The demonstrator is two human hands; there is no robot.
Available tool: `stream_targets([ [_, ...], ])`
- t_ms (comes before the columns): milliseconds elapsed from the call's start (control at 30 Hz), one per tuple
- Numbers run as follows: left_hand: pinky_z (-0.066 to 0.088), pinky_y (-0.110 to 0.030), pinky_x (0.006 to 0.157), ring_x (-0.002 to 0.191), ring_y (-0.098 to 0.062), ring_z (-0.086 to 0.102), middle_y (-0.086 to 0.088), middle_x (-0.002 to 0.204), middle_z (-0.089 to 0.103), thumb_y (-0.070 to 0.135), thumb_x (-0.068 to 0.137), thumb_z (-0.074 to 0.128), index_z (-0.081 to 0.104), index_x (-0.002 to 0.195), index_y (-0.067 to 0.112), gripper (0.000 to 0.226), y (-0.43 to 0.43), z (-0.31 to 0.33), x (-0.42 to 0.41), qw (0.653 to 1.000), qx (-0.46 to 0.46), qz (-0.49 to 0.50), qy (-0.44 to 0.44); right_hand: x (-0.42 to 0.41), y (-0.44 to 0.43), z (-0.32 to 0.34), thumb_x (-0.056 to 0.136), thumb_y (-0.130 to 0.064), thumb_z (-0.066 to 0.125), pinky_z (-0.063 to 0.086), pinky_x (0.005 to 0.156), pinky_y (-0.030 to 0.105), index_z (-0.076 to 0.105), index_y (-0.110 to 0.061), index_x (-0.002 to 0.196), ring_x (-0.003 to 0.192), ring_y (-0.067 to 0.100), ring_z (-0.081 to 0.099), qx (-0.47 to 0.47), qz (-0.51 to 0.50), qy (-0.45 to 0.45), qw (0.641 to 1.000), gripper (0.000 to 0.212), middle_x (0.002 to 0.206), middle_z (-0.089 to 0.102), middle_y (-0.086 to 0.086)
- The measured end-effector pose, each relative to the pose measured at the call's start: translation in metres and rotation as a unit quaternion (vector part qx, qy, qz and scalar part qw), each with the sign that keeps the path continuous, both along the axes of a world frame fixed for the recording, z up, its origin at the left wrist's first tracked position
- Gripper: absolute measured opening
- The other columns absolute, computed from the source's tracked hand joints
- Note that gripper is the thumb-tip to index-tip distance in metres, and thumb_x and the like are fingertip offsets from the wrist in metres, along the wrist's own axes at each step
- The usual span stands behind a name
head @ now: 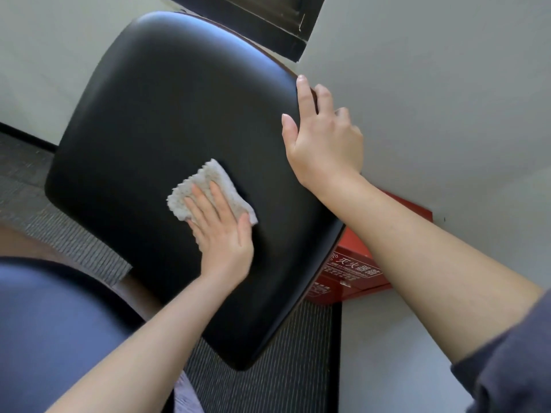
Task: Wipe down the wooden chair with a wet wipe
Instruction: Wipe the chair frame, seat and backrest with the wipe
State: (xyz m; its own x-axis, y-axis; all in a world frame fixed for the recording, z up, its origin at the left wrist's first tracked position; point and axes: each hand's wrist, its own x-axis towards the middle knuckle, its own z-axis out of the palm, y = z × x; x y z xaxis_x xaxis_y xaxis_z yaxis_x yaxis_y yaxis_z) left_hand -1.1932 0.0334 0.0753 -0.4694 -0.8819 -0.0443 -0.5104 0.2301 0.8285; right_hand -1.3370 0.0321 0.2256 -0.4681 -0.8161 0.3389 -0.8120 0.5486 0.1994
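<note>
Grey carpet [59,231] showed at the left. The chair [155,108], its black padded panel tilted, filled the middle. On the panel's lower part lay the white wet wipe [208,177], pressed flat under the left hand [222,231], its fingers [202,204] straight and together. Further right, the right hand [325,144] gripped the chair's edge, thumb on the black face and fingers curled behind. Below it sat a red fire extinguisher box [351,272] against the white wall [447,84].

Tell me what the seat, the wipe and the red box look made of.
Seat: black leather or vinyl, can't tell which; smooth, soft sheen, rounded padded edges.
Wipe: white nonwoven cloth, probably; nubby fibrous surface, scalloped edge.
Red box: likely painted metal, perhaps plastic; flat glossy panels, printed label.
</note>
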Motion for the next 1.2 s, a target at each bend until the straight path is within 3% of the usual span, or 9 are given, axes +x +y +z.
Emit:
stream_targets([
  [100, -0.011, -0.053, 0.117, 0.141, -0.026, -0.036, -0.007, 0.153, -0.040, 0.046, 0.095, 0.010, -0.033, 0.146, 0.021, 0.072, 0.041, 0.002, 0.013, 0.991, -0.046, -0.123, 0.017, 0.001, -0.001, -0.001, 0.102, -0.049, 0.022, 0.044, 0.080, 0.042, 0.010, -0.024, 0.156, 0.116, 0.035, 0.050, -0.004, 0.009, -0.010, 1.000, 0.060, 0.157, 0.026, 0.007],
  [167, -0.012, -0.052, 0.116, 0.142, -0.029, -0.034, -0.008, 0.154, -0.038, 0.044, 0.095, 0.020, -0.032, 0.147, 0.021, 0.077, 0.067, -0.005, 0.027, 0.977, -0.100, -0.188, 0.004, 0.000, -0.002, -0.002, 0.102, -0.049, 0.022, 0.044, 0.086, 0.043, 0.010, -0.023, 0.156, 0.122, 0.035, 0.046, 0.000, 0.017, -0.016, 1.000, 0.061, 0.159, 0.024, 0.007],
  [300, 0.006, -0.061, 0.115, 0.147, -0.043, -0.011, -0.018, 0.160, -0.018, 0.046, 0.099, 0.029, -0.013, 0.154, 0.019, 0.074, 0.080, -0.042, 0.046, 0.931, -0.255, -0.260, -0.020, 0.004, -0.002, -0.006, 0.100, -0.051, 0.025, 0.020, 0.114, 0.057, 0.008, -0.018, 0.156, 0.148, 0.039, 0.011, 0.036, 0.040, 0.055, 0.997, 0.068, 0.163, 0.010, 0.011],
  [400, 0.010, -0.064, 0.114, 0.146, -0.046, -0.003, -0.019, 0.161, -0.011, 0.048, 0.101, 0.023, -0.004, 0.155, 0.017, 0.068, 0.051, -0.060, 0.050, 0.893, -0.332, -0.304, -0.011, 0.020, -0.002, -0.023, 0.098, -0.055, 0.025, 0.003, 0.115, 0.066, 0.010, -0.022, 0.156, 0.149, 0.039, -0.004, 0.108, 0.126, 0.157, 0.974, 0.068, 0.164, -0.001, 0.011],
  [533, 0.009, -0.065, 0.115, 0.146, -0.047, -0.002, -0.019, 0.161, -0.010, 0.051, 0.101, 0.018, 0.001, 0.155, 0.015, 0.067, 0.012, -0.074, 0.056, 0.869, -0.376, -0.321, -0.027, 0.022, -0.003, -0.027, 0.098, -0.057, 0.022, 0.000, 0.114, 0.067, 0.006, -0.025, 0.156, 0.148, 0.041, -0.007, 0.156, 0.150, 0.191, 0.957, 0.068, 0.164, -0.007, 0.010],
  [767, 0.009, -0.066, 0.114, 0.146, -0.044, -0.010, -0.017, 0.160, -0.016, 0.047, 0.096, 0.027, -0.015, 0.153, 0.020, 0.076, -0.068, -0.076, 0.067, 0.912, -0.331, -0.229, -0.076, 0.025, -0.002, -0.028, 0.098, -0.057, 0.026, 0.005, 0.113, 0.070, 0.012, -0.025, 0.156, 0.148, 0.044, -0.003, 0.156, 0.147, 0.208, 0.954, 0.068, 0.164, -0.002, 0.012],
  [967, -0.004, -0.057, 0.117, 0.143, -0.049, -0.016, -0.031, 0.155, -0.018, 0.033, 0.101, 0.030, -0.014, 0.150, 0.001, 0.074, -0.128, -0.066, 0.069, 0.989, -0.109, 0.000, -0.102, 0.025, -0.003, -0.028, 0.097, -0.057, 0.029, 0.005, 0.113, 0.070, 0.015, -0.025, 0.156, 0.148, 0.044, -0.001, 0.142, 0.153, 0.203, 0.957, 0.068, 0.164, 0.000, 0.012],
  [1100, -0.015, -0.051, 0.115, 0.142, -0.045, -0.024, -0.029, 0.153, -0.026, 0.033, 0.104, 0.028, -0.020, 0.148, 0.000, 0.073, -0.152, -0.059, 0.065, 0.989, 0.039, 0.134, -0.053, 0.024, 0.000, -0.028, 0.097, -0.056, 0.029, 0.005, 0.113, 0.070, 0.017, -0.024, 0.156, 0.148, 0.045, -0.001, 0.139, 0.153, 0.204, 0.957, 0.067, 0.164, 0.002, 0.012],
  [1200, -0.013, -0.052, 0.115, 0.143, -0.046, -0.020, -0.028, 0.154, -0.024, 0.032, 0.104, 0.025, -0.015, 0.150, 0.001, 0.069, -0.158, -0.060, 0.058, 0.976, 0.087, 0.195, -0.041, 0.024, 0.000, -0.029, 0.097, -0.056, 0.029, 0.004, 0.113, 0.070, 0.017, -0.024, 0.156, 0.148, 0.044, -0.001, 0.137, 0.157, 0.202, 0.957, 0.067, 0.164, 0.002, 0.012],
])
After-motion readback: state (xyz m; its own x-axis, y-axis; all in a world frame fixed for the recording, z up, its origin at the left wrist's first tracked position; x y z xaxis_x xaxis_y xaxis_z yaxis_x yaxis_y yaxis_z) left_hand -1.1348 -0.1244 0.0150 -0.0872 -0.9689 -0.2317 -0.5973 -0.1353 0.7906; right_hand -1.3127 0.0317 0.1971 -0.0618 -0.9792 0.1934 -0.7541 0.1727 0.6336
